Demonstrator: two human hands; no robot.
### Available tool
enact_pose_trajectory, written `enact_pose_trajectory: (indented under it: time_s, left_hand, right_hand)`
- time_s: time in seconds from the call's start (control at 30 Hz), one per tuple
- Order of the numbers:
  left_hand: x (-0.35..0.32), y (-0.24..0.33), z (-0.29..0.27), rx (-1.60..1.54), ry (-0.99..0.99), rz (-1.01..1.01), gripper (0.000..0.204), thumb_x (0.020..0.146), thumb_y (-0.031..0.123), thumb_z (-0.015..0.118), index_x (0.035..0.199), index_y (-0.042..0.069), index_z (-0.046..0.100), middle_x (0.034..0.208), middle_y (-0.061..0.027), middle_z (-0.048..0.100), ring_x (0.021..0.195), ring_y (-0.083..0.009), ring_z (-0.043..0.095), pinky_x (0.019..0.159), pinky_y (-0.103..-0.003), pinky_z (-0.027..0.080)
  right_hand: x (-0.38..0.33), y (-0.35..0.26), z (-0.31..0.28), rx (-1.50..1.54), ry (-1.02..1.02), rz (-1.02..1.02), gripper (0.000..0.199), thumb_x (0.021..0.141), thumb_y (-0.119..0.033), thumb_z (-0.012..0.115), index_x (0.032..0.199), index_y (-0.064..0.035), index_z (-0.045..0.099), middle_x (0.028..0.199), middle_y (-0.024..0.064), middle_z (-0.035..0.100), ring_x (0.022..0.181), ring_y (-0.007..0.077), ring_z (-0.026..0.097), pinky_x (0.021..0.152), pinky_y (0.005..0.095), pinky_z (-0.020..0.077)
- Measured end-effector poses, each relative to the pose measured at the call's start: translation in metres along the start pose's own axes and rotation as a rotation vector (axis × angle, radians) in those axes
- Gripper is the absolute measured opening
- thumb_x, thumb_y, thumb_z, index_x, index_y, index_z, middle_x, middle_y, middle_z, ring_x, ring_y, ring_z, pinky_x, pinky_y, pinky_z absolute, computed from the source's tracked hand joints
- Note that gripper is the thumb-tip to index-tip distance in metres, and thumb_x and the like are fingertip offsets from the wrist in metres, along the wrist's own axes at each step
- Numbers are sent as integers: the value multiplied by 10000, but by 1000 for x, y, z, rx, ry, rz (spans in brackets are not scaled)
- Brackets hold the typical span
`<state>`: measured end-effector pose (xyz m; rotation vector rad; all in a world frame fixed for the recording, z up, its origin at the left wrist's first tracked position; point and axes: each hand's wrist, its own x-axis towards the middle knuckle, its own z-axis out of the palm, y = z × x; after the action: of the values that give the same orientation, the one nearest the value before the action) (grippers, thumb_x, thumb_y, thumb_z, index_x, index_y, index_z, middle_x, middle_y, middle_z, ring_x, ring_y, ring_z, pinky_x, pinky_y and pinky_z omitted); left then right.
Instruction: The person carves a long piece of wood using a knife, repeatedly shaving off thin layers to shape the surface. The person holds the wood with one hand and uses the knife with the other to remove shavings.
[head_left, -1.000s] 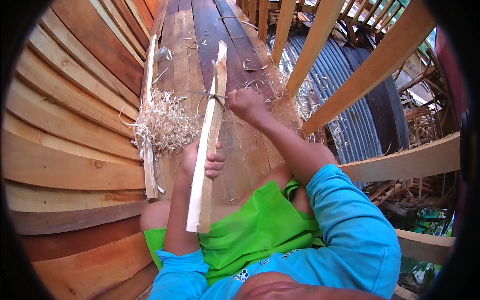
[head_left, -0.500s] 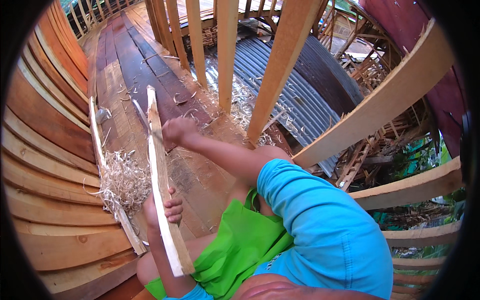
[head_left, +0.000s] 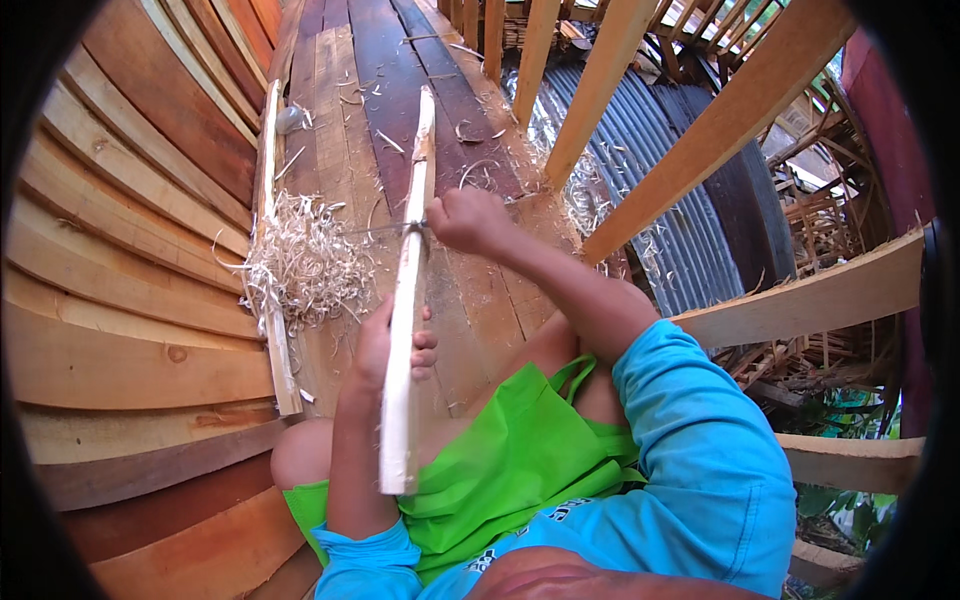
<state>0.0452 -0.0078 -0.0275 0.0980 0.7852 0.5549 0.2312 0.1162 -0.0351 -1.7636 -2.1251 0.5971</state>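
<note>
a: what's the place like?
b: curved wooden planks (head_left: 130, 330) rise on the person's left like the inside of a hull, flat dark boards (head_left: 370, 90) run away in front, and pale slanting beams (head_left: 720, 110) cross over corrugated metal sheeting (head_left: 690, 230) on the right.

a: and what's in hand?
b: a long pale wooden strip (head_left: 405, 320), lying along the line of sight. its near end sits over the green cloth (head_left: 510, 460) on the person's lap; its far end reaches out above the dark boards.

a: left hand?
b: the left hand (head_left: 395, 345) is wrapped around the strip at about its middle, fingers curled over the right edge, gripping it.

a: right hand?
b: the right hand (head_left: 470, 220) is clenched farther up, just beside the strip on its right side, closed on a thin blade (head_left: 385, 229) that lies across the strip. the blade is too slim to tell its kind.

a: anything lying around?
b: a heap of curly wood shavings (head_left: 305, 265) sits on the boards just left of the strip, and a second thin batten (head_left: 272, 250) lies through that heap, roughly parallel to the held strip. loose chips are scattered on the dark boards beyond. both arms wear blue sleeves (head_left: 700, 470).
</note>
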Motion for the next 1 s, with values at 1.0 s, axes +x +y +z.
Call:
enact_pose_trajectory:
  time_s: [1.0]
  left_hand:
    - [-7, 13, -25, -220, -281, -46, 422, 952, 534, 366, 969, 128, 479, 648, 22, 397, 470, -102, 363, 399, -258, 331]
  right_hand:
    - [13, -8, 20, 130, 306, -321, 491, 865, -327, 459, 502, -24, 588, 500, 218, 536, 482, 395, 584, 541, 486, 494]
